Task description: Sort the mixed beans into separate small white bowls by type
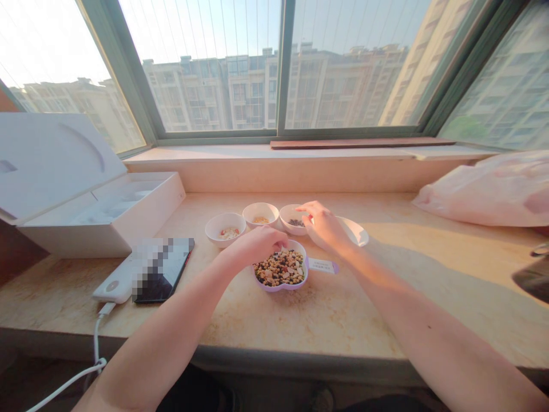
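Observation:
A lilac-rimmed bowl (pixel 281 285) with a flat handle (pixel 323 266) holds a mix of dark and pale beans and nut pieces. My left hand (pixel 259 243) is over its back left edge, fingers curled down and pinched together; what they hold, if anything, is hidden. Behind stand small white bowls: one with pale and reddish pieces (pixel 225 222), one with yellowish grains (pixel 261 210), one with dark beans (pixel 288 213). My right hand (pixel 322 224) hovers at the dark-bean bowl's right side, fingers stretched out and apart. It partly covers another white bowl (pixel 355 232).
An open white box (pixel 150 209) stands at the left. Before it lie a white power bank (pixel 114 283) with a cable (pixel 96 337) and a dark phone (pixel 165 274). A pale plastic bag (pixel 489 191) rests at the right. Windows line the back of the stone counter (pixel 429 297).

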`<state>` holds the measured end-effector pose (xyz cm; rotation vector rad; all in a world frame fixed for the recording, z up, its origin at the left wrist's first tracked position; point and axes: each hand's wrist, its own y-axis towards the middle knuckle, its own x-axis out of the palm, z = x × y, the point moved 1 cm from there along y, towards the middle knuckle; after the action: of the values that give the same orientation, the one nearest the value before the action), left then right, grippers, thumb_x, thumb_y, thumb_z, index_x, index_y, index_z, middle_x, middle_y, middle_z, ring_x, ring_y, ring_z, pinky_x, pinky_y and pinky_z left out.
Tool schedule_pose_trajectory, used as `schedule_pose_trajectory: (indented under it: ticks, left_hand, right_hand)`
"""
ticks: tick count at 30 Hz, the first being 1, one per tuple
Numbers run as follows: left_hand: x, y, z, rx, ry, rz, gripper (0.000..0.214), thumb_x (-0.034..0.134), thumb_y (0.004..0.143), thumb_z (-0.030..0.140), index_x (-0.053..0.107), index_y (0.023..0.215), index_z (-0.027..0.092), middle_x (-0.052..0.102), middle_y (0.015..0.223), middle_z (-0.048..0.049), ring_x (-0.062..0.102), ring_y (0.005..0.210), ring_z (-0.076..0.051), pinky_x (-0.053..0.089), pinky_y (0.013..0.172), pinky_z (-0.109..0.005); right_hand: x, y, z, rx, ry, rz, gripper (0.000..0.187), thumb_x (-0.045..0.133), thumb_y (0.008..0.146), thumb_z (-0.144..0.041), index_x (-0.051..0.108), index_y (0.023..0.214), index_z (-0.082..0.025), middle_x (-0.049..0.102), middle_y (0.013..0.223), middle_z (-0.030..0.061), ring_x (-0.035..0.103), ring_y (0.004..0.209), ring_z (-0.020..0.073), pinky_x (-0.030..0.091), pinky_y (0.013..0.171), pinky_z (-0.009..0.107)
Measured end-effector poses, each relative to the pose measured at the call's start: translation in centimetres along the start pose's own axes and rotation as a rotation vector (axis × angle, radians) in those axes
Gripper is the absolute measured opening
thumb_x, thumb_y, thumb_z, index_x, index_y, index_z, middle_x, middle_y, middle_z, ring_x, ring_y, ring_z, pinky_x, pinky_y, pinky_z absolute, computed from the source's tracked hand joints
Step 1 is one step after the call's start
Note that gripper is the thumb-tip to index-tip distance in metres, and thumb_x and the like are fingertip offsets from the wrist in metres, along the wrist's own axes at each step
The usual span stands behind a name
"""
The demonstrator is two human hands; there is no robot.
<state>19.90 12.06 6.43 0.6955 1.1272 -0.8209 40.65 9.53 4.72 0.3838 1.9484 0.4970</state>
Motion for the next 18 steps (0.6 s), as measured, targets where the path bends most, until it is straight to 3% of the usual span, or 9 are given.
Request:
schedule_pose_trajectory:
  ticks: [3, 8, 13, 18]
  left_hand:
    - [-0.4, 0.1, -0.3, -0.004, -0.078, 0.051, 0.026, 0.048, 0.089, 0.013, 0.072, 0.096, 0.02, 0.074, 0.097, -0.0033, 0.065, 0.088, -0.017, 0.047, 0.079, -0.027]
    - [-1.7, -0.5, -1.3, -0.058, -0.195, 0.209, 0.022, 0.049, 0.089, 0.014, 0.069, 0.094, 0.019, 0.071, 0.088, -0.001, 0.063, 0.079, -0.014, 0.046, 0.071, -0.024]
    - [-3.8, -1.4, -4.0, -0.262, -0.143, 0.397, 0.019, 0.053, 0.085, 0.012, 0.07, 0.093, 0.017, 0.074, 0.094, -0.0055, 0.066, 0.086, -0.017, 0.05, 0.077, -0.027]
    - [-4.6, -2.2, -6.4, -0.504, 0.004, 0.371, 0.022, 0.054, 0.082, 0.012, 0.073, 0.092, 0.017, 0.075, 0.092, -0.0074, 0.067, 0.085, -0.019, 0.051, 0.076, -0.027]
  right_hand:
    - [-0.3, 0.0, -0.8, -0.018, 0.041, 0.029, 0.029, 0.052, 0.091, -0.014, 0.073, 0.11, -0.017, 0.072, 0.117, 0.0103, 0.069, 0.088, 0.0212, 0.053, 0.085, 0.036]
    - [-1.2, -0.6, -2.8, -0.052, 0.153, 0.01, 0.025, 0.055, 0.092, -0.019, 0.075, 0.105, -0.018, 0.075, 0.109, 0.0094, 0.068, 0.082, 0.0202, 0.054, 0.081, 0.036]
    - [-1.5, -1.7, -4.8, -0.087, 0.274, -0.269, 0.025, 0.058, 0.092, -0.026, 0.077, 0.108, -0.022, 0.078, 0.094, 0.0056, 0.069, 0.077, 0.0202, 0.054, 0.071, 0.032]
    - [-1.0, -3.1, -6.6, -0.269, 0.275, -0.545, 0.03, 0.056, 0.091, -0.019, 0.075, 0.112, -0.027, 0.077, 0.111, 0.0014, 0.071, 0.092, 0.0201, 0.054, 0.082, 0.032]
